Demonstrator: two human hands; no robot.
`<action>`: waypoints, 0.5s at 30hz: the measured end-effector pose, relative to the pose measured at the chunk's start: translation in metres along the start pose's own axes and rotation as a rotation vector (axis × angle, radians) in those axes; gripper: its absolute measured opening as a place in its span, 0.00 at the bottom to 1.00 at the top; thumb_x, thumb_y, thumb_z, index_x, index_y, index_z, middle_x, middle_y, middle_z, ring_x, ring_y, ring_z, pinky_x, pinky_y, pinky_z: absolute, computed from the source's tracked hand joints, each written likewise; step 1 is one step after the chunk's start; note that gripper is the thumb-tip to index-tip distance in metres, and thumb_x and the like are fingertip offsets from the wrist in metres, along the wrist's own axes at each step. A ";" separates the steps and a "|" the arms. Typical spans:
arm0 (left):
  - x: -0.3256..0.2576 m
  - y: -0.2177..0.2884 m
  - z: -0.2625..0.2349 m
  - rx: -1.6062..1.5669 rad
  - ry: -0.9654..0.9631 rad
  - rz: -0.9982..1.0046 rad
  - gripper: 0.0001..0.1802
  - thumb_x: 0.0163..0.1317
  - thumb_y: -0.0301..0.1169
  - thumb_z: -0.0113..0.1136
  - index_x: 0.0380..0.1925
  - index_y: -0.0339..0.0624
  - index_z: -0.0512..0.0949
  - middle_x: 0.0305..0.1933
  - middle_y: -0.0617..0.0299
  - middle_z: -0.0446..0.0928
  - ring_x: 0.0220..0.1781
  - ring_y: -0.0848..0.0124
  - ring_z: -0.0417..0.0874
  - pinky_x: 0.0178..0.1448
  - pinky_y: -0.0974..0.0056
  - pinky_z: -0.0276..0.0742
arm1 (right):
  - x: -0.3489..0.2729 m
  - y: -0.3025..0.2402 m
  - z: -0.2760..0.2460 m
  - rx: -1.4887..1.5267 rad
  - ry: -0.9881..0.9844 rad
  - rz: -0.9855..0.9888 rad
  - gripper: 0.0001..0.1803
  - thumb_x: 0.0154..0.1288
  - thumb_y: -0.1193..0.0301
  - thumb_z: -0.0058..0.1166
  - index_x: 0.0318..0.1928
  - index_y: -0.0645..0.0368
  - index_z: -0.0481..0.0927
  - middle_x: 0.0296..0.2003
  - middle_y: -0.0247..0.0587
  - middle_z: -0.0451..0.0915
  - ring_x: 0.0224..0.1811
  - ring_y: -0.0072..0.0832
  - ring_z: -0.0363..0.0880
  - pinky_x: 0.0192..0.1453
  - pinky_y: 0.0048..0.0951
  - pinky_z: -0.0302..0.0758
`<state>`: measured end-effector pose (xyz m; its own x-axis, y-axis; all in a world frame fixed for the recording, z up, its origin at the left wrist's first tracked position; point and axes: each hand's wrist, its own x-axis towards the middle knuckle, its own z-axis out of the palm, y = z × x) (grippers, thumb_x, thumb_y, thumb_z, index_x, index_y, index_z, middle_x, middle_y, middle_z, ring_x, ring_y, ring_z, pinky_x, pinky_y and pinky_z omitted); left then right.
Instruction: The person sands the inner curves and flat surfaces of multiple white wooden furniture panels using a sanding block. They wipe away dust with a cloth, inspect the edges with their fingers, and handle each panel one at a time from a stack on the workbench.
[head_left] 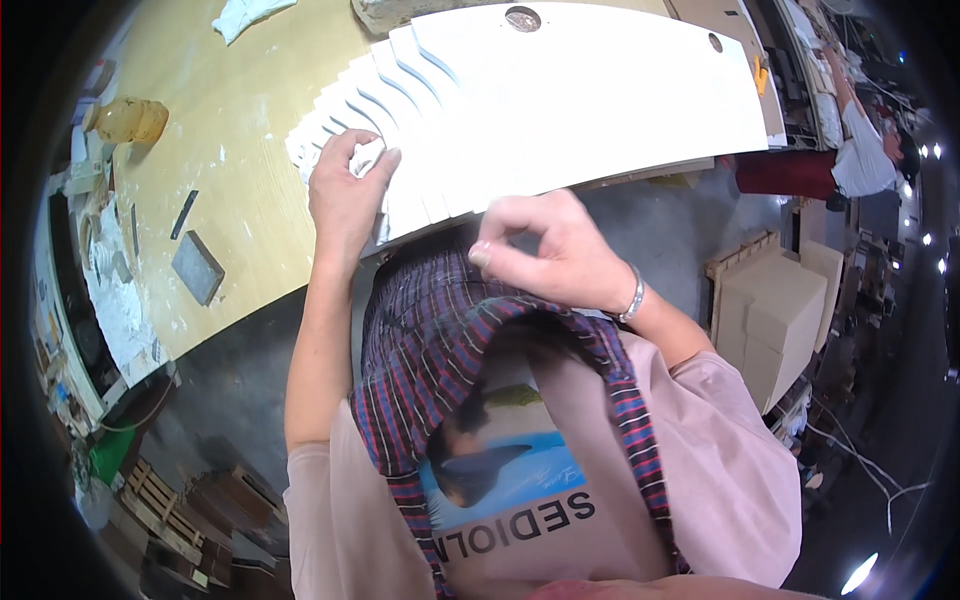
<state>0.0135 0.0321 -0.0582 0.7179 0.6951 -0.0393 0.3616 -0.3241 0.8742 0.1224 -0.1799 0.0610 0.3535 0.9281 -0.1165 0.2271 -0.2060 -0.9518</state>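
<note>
Wooden worktop (230, 110) carries fanned white panels (560, 100); left grip (345, 195) clenches a white rag (366, 157) against them, right grip (545, 250) hovers just beside, loosely curled, empty.

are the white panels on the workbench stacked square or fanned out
Fanned out. The white panels overlap in steps, each curved edge offset from the next, under the left hand at the workbench edge.

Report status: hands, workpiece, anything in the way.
Left hand pressing a small white wad on the fanned stack of white panels. Right hand pinched, off the stack at its near edge. Grey block lies apart, left.
</note>
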 end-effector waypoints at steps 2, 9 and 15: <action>-0.002 0.006 0.000 0.029 0.032 -0.014 0.15 0.57 0.34 0.72 0.42 0.40 0.82 0.44 0.56 0.83 0.48 0.61 0.83 0.55 0.63 0.75 | 0.002 -0.001 -0.016 -0.004 0.090 -0.026 0.05 0.65 0.76 0.61 0.32 0.65 0.82 0.25 0.38 0.83 0.28 0.22 0.82 0.36 0.23 0.78; -0.003 0.008 -0.008 -0.001 -0.042 -0.072 0.07 0.62 0.26 0.69 0.39 0.39 0.83 0.35 0.69 0.78 0.35 0.81 0.74 0.40 0.73 0.70 | 0.021 0.026 -0.041 0.009 0.164 -0.156 0.07 0.68 0.77 0.60 0.30 0.63 0.80 0.22 0.30 0.80 0.22 0.12 0.75 0.26 0.17 0.68; -0.025 0.015 -0.012 -0.084 -0.064 -0.213 0.05 0.62 0.25 0.69 0.37 0.39 0.83 0.31 0.71 0.77 0.31 0.83 0.72 0.34 0.74 0.66 | 0.027 0.035 -0.043 0.068 0.129 -0.201 0.06 0.65 0.77 0.61 0.30 0.63 0.80 0.21 0.29 0.78 0.20 0.13 0.69 0.24 0.19 0.64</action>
<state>-0.0060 0.0173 -0.0382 0.6679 0.6992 -0.2549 0.4597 -0.1182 0.8802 0.1793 -0.1752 0.0367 0.4212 0.9002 0.1102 0.2442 0.0045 -0.9697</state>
